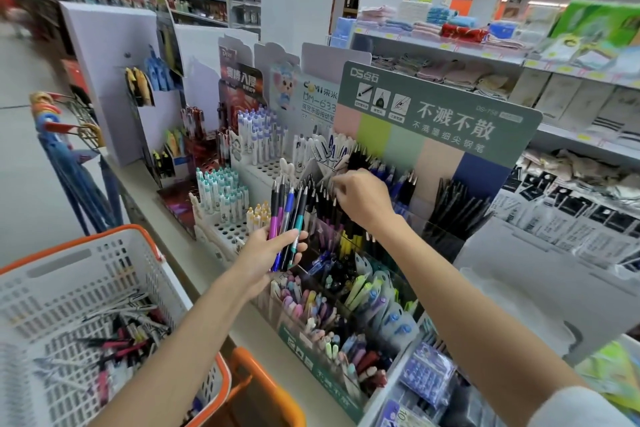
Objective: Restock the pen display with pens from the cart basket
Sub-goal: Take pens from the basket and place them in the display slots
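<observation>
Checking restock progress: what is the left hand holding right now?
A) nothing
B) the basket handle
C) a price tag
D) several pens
D: the left hand grips a fan of pens, with purple, blue and teal barrels among them.

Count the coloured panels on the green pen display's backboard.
5, side by side under the header of the pen display: pink panel leftmost, then lime panel, pale green panel, peach panel and blue panel rightmost. Pens cover their lower edges; none seems hidden.
</observation>
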`<control>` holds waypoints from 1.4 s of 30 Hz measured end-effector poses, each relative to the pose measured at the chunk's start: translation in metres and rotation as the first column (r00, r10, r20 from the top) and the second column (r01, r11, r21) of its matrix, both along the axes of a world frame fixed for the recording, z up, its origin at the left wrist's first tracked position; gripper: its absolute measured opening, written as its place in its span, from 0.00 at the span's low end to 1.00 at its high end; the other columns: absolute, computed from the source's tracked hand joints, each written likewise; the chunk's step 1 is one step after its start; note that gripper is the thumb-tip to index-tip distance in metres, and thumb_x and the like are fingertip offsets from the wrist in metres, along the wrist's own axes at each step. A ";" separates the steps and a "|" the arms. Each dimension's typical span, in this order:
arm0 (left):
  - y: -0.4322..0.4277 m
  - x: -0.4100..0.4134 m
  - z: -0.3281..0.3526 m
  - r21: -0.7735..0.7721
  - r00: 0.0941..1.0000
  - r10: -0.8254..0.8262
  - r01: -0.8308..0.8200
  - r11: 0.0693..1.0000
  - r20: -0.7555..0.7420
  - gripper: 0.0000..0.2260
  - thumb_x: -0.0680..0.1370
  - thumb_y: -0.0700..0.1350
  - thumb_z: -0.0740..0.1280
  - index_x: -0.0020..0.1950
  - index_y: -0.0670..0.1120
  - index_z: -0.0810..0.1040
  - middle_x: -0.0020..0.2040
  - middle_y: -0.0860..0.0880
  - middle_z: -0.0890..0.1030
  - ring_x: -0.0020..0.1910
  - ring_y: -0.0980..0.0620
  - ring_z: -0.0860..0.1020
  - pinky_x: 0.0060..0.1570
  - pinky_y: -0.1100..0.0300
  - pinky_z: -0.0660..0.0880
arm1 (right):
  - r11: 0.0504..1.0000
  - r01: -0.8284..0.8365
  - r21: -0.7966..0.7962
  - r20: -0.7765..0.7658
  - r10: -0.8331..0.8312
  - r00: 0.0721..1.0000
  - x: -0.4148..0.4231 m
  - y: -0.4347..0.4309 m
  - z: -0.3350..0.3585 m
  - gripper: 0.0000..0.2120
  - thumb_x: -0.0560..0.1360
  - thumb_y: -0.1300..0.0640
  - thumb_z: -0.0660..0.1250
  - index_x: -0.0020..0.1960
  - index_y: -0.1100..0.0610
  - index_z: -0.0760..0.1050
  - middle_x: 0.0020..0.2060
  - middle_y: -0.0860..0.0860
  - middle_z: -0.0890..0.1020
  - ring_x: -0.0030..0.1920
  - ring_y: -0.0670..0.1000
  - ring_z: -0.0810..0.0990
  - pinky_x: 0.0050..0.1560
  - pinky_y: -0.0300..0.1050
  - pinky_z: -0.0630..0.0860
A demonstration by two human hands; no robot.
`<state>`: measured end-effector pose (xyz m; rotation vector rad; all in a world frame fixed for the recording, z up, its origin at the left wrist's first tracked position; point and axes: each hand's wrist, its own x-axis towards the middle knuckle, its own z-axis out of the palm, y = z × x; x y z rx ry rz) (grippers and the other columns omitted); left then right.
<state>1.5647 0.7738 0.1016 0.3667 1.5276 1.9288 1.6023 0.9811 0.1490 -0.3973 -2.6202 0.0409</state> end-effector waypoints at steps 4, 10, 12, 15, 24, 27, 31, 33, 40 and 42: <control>-0.002 -0.003 0.003 0.017 0.999 -0.038 0.038 0.999 -0.002 0.09 0.80 0.39 0.67 0.60 0.41 0.76 0.53 0.44 0.85 0.47 0.50 0.84 0.42 0.58 0.82 | 0.960 -0.045 -0.275 -0.189 -0.008 0.982 0.016 -0.001 0.029 0.10 0.78 0.61 0.65 0.54 0.55 0.85 0.43 0.49 0.86 0.34 0.51 0.81 0.39 0.45 0.79; 0.013 0.005 0.013 0.024 0.996 -0.079 0.080 0.996 -0.035 0.10 0.80 0.39 0.67 0.61 0.42 0.75 0.50 0.44 0.86 0.48 0.48 0.85 0.40 0.58 0.81 | 0.853 -0.177 -0.491 -0.204 0.085 0.975 0.027 -0.020 0.033 0.10 0.79 0.58 0.68 0.59 0.58 0.81 0.44 0.50 0.84 0.40 0.42 0.79 0.43 0.32 0.74; 0.016 0.009 0.015 -0.012 0.995 -0.081 0.081 0.997 -0.062 0.09 0.79 0.40 0.68 0.59 0.44 0.75 0.46 0.46 0.86 0.45 0.50 0.85 0.42 0.57 0.80 | 0.823 -0.190 -0.536 -0.192 0.100 0.976 0.027 -0.025 0.027 0.13 0.78 0.56 0.69 0.61 0.58 0.80 0.46 0.51 0.85 0.41 0.43 0.80 0.45 0.35 0.76; 0.019 0.011 0.013 -0.029 0.993 -0.090 0.088 0.996 -0.078 0.11 0.79 0.41 0.68 0.61 0.42 0.76 0.48 0.45 0.85 0.49 0.48 0.83 0.51 0.52 0.79 | 0.789 -0.184 -0.586 -0.172 0.101 0.980 0.029 -0.029 0.019 0.15 0.78 0.56 0.70 0.63 0.57 0.79 0.47 0.51 0.85 0.41 0.45 0.82 0.48 0.42 0.80; 0.021 0.011 0.014 0.077 0.999 -0.046 0.044 0.996 0.024 0.08 0.81 0.38 0.65 0.59 0.39 0.76 0.51 0.42 0.84 0.44 0.50 0.84 0.40 0.58 0.83 | 0.703 -0.293 -0.648 -0.429 -0.020 0.903 0.058 -0.020 0.046 0.11 0.77 0.62 0.71 0.58 0.57 0.76 0.43 0.50 0.83 0.40 0.46 0.82 0.41 0.39 0.81; 0.022 0.011 0.010 0.061 1.000 -0.002 0.001 0.998 0.026 0.08 0.81 0.39 0.65 0.59 0.38 0.75 0.52 0.41 0.82 0.38 0.53 0.82 0.37 0.60 0.82 | 0.784 -0.261 -0.563 -0.497 -0.068 0.865 0.076 -0.004 0.055 0.13 0.78 0.62 0.70 0.61 0.55 0.74 0.43 0.50 0.82 0.41 0.47 0.81 0.43 0.40 0.79; 0.026 0.015 0.006 0.056 0.999 -0.015 0.012 0.998 0.049 0.08 0.80 0.39 0.66 0.59 0.38 0.75 0.47 0.43 0.81 0.36 0.54 0.79 0.36 0.61 0.81 | 0.849 -0.195 -0.491 -0.496 -0.088 0.864 0.102 0.009 0.049 0.12 0.78 0.61 0.69 0.61 0.54 0.74 0.41 0.45 0.80 0.37 0.44 0.78 0.41 0.35 0.76; 0.029 0.019 0.004 0.044 0.998 -0.039 0.036 0.998 0.052 0.07 0.80 0.39 0.66 0.57 0.38 0.76 0.45 0.44 0.81 0.36 0.54 0.79 0.37 0.61 0.81 | 0.870 -0.169 -0.464 -0.479 -0.086 0.873 0.115 0.012 0.041 0.12 0.78 0.62 0.69 0.60 0.54 0.74 0.41 0.45 0.79 0.36 0.48 0.77 0.41 0.38 0.76; 0.037 0.033 -0.003 0.019 0.995 -0.082 0.081 0.997 0.052 0.08 0.81 0.38 0.66 0.59 0.38 0.75 0.46 0.43 0.79 0.36 0.54 0.78 0.35 0.63 0.80 | 0.921 -0.076 -0.383 -0.416 -0.099 0.904 0.140 0.015 0.003 0.11 0.78 0.63 0.68 0.59 0.56 0.74 0.42 0.48 0.80 0.33 0.41 0.75 0.38 0.39 0.74; 0.039 0.037 -0.004 0.020 0.993 -0.107 0.106 0.994 0.054 0.09 0.81 0.38 0.66 0.60 0.38 0.75 0.45 0.44 0.78 0.36 0.54 0.78 0.35 0.62 0.80 | 0.937 -0.044 -0.347 -0.368 -0.093 0.925 0.143 0.012 -0.008 0.10 0.79 0.62 0.69 0.59 0.56 0.74 0.42 0.47 0.81 0.32 0.44 0.76 0.37 0.46 0.79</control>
